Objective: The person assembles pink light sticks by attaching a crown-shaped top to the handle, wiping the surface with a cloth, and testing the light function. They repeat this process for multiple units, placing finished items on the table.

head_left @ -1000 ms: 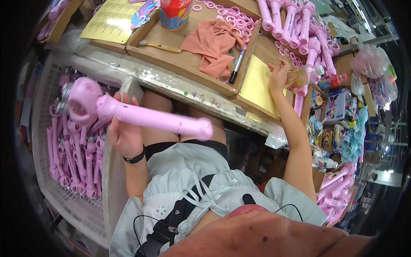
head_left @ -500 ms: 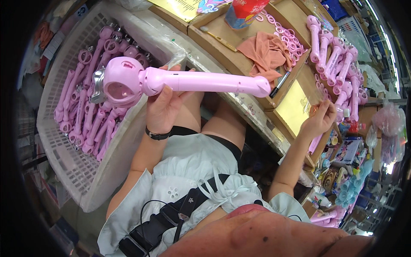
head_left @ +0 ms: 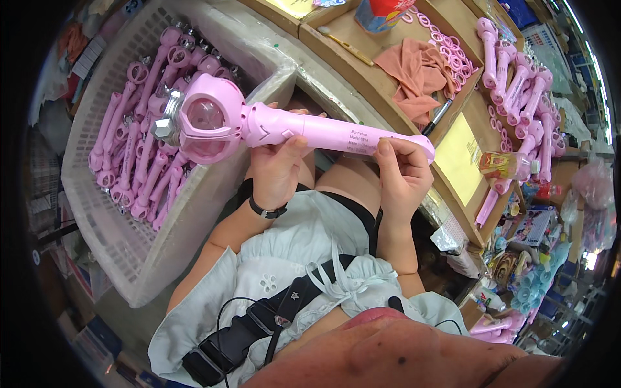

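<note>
A pink toy wand (head_left: 272, 127) lies across my lap at a slant, its round openwork head with a clear ball inside pointing left and silver fittings at its tip. My left hand (head_left: 279, 169) grips it just below the head, thumb on the near side. My right hand (head_left: 404, 171) is closed at the handle's far end, thumb and fingertips against it. Small dark print shows on the handle beside my right thumb, and a bit of clear film seems to stick out below it. What my right fingertips cover is hidden.
Many similar wands fill a white plastic basket (head_left: 107, 242) on the left. On the right, a cardboard tray (head_left: 362, 84) holds pink rings (head_left: 453, 58), an orange cloth (head_left: 414, 71), a brush (head_left: 346, 45) and a black marker (head_left: 440, 115). Yellow sheets (head_left: 459, 155) and a bottle (head_left: 501, 165) lie nearer.
My right hand has come left from over the yellow sheet to the handle's end. The wand has turned, showing print on its handle, and shifted slightly right with my left hand.
</note>
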`<action>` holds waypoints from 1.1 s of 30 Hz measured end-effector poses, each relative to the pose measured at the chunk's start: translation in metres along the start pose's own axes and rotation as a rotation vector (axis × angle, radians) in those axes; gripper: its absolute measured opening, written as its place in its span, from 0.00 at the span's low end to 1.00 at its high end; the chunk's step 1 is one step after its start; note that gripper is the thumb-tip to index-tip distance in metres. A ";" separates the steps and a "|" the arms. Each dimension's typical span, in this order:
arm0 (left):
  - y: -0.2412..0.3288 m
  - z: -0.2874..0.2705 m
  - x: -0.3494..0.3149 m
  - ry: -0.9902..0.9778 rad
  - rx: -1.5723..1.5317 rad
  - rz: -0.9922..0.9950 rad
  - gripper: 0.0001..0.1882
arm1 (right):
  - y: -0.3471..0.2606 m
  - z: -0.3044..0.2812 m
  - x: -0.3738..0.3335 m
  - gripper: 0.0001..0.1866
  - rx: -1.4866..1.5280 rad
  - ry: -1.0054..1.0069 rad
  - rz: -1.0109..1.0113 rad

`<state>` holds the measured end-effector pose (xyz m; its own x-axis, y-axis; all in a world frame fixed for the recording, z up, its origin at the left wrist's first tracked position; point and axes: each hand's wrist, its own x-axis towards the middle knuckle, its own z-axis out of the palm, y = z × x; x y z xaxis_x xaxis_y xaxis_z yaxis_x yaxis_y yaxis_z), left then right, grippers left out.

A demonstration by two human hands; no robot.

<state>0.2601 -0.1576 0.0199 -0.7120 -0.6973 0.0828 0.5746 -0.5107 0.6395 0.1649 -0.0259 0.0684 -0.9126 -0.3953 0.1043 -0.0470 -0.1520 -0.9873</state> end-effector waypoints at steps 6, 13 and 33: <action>0.006 0.007 -0.002 0.080 0.125 -0.079 0.20 | 0.009 0.006 -0.004 0.05 -0.072 0.033 -0.079; 0.006 0.006 -0.001 0.120 0.136 -0.086 0.22 | 0.015 0.006 -0.003 0.05 -0.119 0.039 -0.110; 0.007 0.005 0.002 0.135 0.151 -0.104 0.21 | 0.021 0.006 -0.002 0.05 -0.131 0.022 -0.116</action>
<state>0.2608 -0.1598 0.0285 -0.6979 -0.7111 -0.0855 0.4272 -0.5091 0.7472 0.1685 -0.0335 0.0485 -0.9067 -0.3617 0.2169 -0.2035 -0.0750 -0.9762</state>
